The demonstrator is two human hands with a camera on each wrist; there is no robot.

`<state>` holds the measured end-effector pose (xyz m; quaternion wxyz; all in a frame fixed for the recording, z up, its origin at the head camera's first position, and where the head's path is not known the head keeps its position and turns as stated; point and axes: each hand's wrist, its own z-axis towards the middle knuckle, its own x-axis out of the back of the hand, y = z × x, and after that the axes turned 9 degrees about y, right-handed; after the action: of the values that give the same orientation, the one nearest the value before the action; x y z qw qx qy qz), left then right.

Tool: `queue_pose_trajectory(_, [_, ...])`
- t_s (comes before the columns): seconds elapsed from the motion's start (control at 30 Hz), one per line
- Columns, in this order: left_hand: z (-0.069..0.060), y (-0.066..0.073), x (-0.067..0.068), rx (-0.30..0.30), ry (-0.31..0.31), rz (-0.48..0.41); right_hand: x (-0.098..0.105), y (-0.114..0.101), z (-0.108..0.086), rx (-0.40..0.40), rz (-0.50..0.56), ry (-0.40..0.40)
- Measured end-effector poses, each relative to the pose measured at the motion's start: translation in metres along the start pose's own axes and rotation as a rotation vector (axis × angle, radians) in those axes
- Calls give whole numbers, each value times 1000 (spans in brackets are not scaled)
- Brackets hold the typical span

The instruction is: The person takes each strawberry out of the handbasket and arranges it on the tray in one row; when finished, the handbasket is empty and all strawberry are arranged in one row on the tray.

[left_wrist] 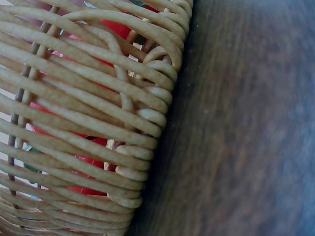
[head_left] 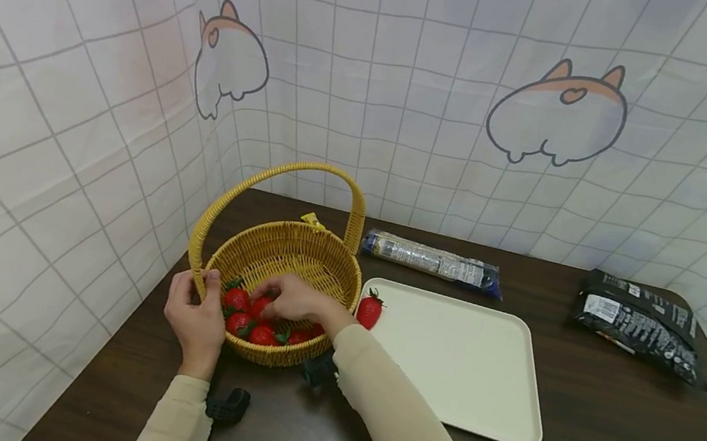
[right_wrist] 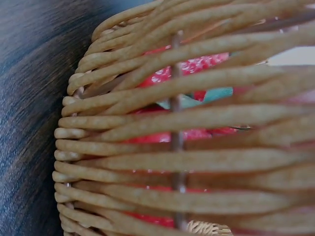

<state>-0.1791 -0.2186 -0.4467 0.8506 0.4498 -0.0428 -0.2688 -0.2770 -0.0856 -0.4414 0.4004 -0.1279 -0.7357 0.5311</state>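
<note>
Several strawberries [head_left: 238,323] sit in the near half of the basket [head_left: 268,355]; a lone strawberry [head_left: 369,312] lies on the tray [head_left: 462,366], just right of the basket. Left hand [head_left: 197,323] grips the basket at its handle [head_left: 202,236]. Right hand [head_left: 297,300] is inside, grip apparently pinching one strawberry [head_left: 259,305]. Reads as picking step. Next move calls for a clean lift, basket held steady.
</note>
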Motion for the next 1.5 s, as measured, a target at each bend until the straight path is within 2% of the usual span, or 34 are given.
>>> queue_pose_trajectory(0.13, [-1,-2,0,4,4,1,2,1,-4,-7,43,40])
queue_pose_trajectory(0.37, [-3,3,0,-11,4,3,15,0,-21,2,225,98])
queue_pose_trajectory(0.43, [-3,3,0,-13,4,2,19,-2,-27,2,248,124])
queue_pose_trajectory(0.73, [-3,2,1,4,16,-5,38,-2,-55,32,240,300])
queue_pose_trajectory(0.87, [-2,4,0,-6,15,-3,46,4,-71,44,312,362])
queue_pose_trajectory(1.13, [-1,7,0,-16,16,-12,55,20,-101,124,498,527])
queue_pose_trajectory(1.37, [-1,9,0,-18,20,4,62,30,-115,121,537,569])
queue_pose_trajectory(1.5, [-1,10,0,-14,17,14,67,37,-121,128,501,585])
